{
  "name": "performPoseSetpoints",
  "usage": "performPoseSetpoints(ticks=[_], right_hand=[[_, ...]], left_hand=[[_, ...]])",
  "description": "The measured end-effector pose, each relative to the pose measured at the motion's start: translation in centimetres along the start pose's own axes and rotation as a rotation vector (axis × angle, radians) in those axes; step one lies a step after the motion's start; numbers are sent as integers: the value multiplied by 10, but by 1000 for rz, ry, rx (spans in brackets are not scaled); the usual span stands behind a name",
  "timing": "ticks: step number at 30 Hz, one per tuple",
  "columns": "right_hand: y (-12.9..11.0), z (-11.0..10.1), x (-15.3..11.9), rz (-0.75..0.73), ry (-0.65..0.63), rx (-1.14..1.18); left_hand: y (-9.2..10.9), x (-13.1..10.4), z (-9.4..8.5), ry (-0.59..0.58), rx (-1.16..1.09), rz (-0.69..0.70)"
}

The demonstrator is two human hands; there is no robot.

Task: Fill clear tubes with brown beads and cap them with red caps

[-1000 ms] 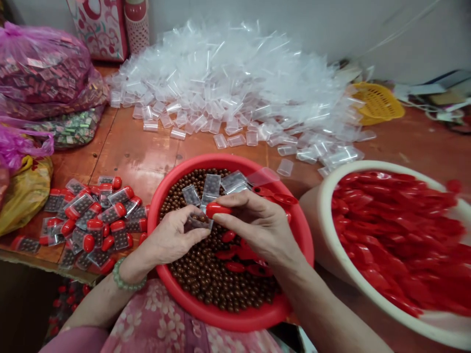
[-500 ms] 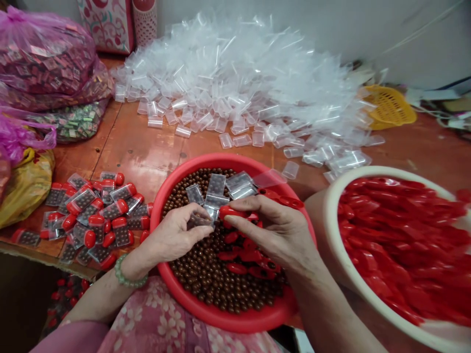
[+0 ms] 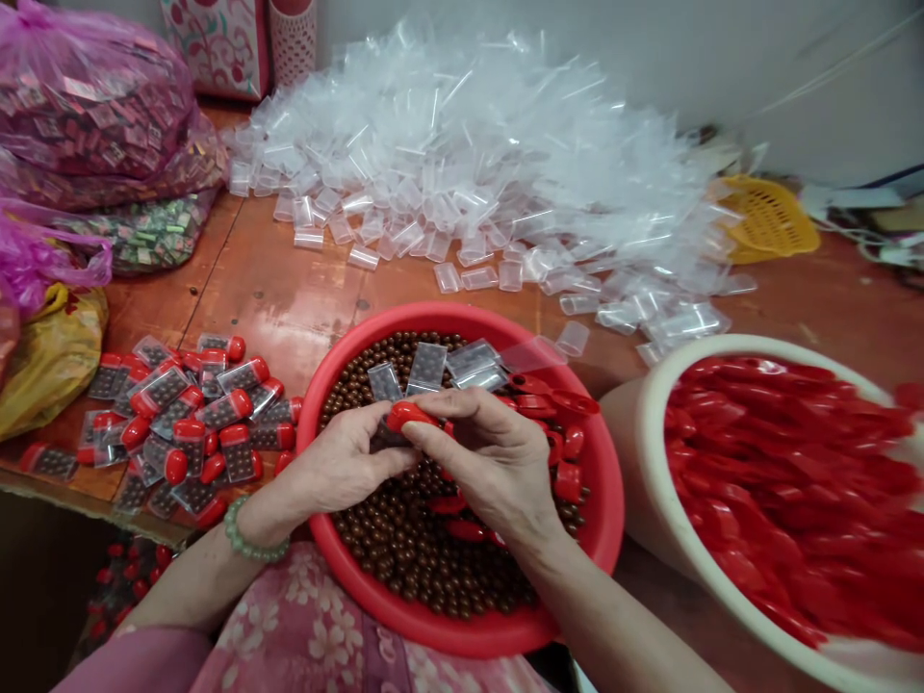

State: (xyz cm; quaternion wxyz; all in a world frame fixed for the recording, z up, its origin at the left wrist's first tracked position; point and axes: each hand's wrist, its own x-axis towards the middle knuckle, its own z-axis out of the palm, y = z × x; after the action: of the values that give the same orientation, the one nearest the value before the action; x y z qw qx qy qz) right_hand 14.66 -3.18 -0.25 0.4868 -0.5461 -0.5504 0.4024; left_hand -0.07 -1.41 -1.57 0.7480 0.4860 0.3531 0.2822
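a worker's left hand (image 3: 343, 457) grasps a clear case (image 3: 387, 438) (partly hidden) while the right hand (image 3: 498, 462) pinches a red cap (image 3: 410, 416) at its end, brown beads (image 3: 425, 549) below both hands; even, square pressure should seat it best.

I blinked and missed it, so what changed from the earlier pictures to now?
The right hand moved left, bringing its red cap up to the clear case in the left hand. Neither hand let go. The capped cases on the table and the red basin of brown balls stayed put.
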Motion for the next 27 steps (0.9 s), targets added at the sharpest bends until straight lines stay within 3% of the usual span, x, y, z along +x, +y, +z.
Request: performPoseSetpoints(ticks=[7, 10, 14, 20, 27], right_hand=[[15, 2, -11, -154, -2, -119], [20, -4, -12, -321, -97, -316], [19, -9, -6, -542, -245, -614], [12, -2, -1, -720, -158, -854], [10, -2, 2, -891, -130, -890]], left_hand=[[-2, -1, -1, -48, 30, 66], [-1, -1, -3, -31, -48, 34], [-1, -2, -4, -16, -206, -106], [-1, 0, -3, -40, -442, -181], [-4, -2, -2, -82, -515, -189]])
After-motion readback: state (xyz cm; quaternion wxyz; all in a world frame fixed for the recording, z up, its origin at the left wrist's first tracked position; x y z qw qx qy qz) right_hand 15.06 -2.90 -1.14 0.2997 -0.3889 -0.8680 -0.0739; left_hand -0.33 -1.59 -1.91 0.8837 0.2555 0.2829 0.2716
